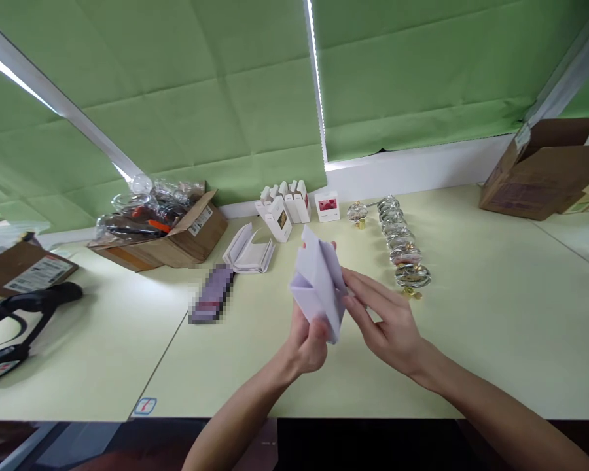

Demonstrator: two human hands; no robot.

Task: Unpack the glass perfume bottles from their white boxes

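Green blinds (177, 111) fill the top of the frame. Upper left on the bench (495, 327), an open cardboard box (199, 229) holds plastic-wrapped glassware (147, 209). Small white cartons (287, 206) stand upright at top centre, beside a row of glass ornaments (397, 242) with gold fittings. A flattened white carton (248, 252) lies just beside a pixelated object (211, 294). Another cardboard box (544, 173) sits upper right.

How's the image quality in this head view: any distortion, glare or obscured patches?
Head view: wide-angle distortion slants the green roller blinds and pale table; bright light glares along the blind edges; a purple item is pixelated; the folded pale paper looks fairly sharp.
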